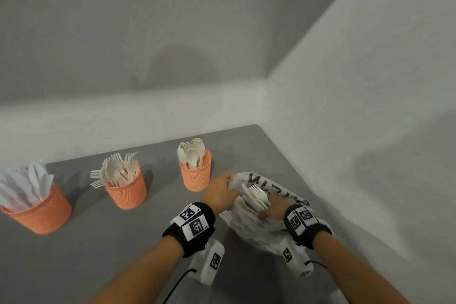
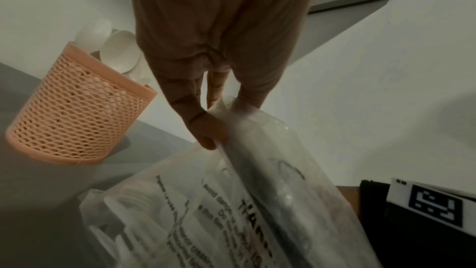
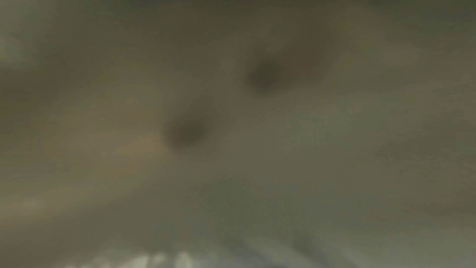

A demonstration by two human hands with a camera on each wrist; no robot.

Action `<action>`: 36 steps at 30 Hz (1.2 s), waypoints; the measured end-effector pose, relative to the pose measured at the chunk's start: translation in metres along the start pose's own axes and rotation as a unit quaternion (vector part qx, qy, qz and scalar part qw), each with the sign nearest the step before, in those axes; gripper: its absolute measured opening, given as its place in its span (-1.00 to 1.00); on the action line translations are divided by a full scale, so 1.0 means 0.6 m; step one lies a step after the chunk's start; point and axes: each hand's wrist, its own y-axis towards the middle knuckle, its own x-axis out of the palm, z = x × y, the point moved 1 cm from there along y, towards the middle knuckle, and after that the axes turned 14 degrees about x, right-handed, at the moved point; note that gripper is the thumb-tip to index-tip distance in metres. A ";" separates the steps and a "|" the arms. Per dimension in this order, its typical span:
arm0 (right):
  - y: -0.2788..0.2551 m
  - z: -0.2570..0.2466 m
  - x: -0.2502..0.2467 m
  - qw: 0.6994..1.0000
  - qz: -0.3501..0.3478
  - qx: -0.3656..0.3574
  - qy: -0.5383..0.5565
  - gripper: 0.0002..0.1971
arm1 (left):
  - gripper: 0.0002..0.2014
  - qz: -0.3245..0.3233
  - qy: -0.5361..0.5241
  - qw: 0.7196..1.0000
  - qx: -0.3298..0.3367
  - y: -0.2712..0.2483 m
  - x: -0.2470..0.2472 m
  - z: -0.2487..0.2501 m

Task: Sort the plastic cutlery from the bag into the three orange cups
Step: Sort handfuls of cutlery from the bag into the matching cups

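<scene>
A white plastic bag (image 1: 249,227) with black print lies at the right of the grey table (image 1: 111,242). My left hand (image 1: 222,187) pinches the bag's upper edge between thumb and fingers, as the left wrist view shows of that hand (image 2: 213,121) and the bag (image 2: 257,201). My right hand (image 1: 272,207) is inside the bag's mouth, fingers curled round white cutlery; a fork (image 1: 257,192) sticks out above them. Three orange mesh cups stand in a row: knives (image 1: 39,215), forks (image 1: 127,192), spoons (image 1: 196,175). The right wrist view is a dark blur.
White walls close the table's far and right sides, meeting in a corner behind the bag. The spoon cup (image 2: 74,113) stands just left of my left hand. Bare grey tabletop lies between the cups and my forearms.
</scene>
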 end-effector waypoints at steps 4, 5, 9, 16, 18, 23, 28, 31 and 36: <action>-0.012 0.008 -0.002 1.000 0.017 0.003 0.017 -0.39 | -0.77 0.010 -0.004 1.000 -0.005 0.004 0.006 0.001; -0.015 0.009 -0.002 1.000 0.017 0.002 0.020 -0.39 | -0.78 0.009 -0.004 1.000 -0.009 0.006 0.008 0.002; -0.015 0.011 0.004 0.998 0.018 -0.004 0.053 -0.41 | -0.81 0.009 -0.005 1.000 -0.014 0.010 0.011 0.000; -0.048 -0.019 -0.012 0.978 0.084 -0.132 0.136 -0.73 | -0.80 0.034 -0.037 0.999 -0.010 0.008 0.015 -0.012; -0.061 -0.029 -0.026 0.957 0.096 -0.161 0.223 -0.81 | -0.86 0.030 -0.071 0.997 -0.009 0.004 0.018 -0.014; -0.106 -0.078 -0.079 0.878 0.081 -0.196 0.429 -0.81 | -0.82 0.088 -0.186 0.978 -0.048 -0.015 -0.005 -0.020; -0.148 -0.158 -0.099 0.777 0.017 -0.244 0.580 -0.75 | -0.70 0.139 -0.427 0.878 -0.165 -0.064 -0.046 -0.029; -0.164 -0.212 -0.066 0.762 -0.003 -0.255 0.596 -0.75 | -0.51 0.121 -0.547 0.796 -0.229 -0.099 -0.067 -0.043; -0.182 -0.289 0.032 0.753 -0.053 -0.242 0.609 -0.88 | -0.37 0.141 -0.670 0.706 -0.180 -0.135 -0.124 -0.051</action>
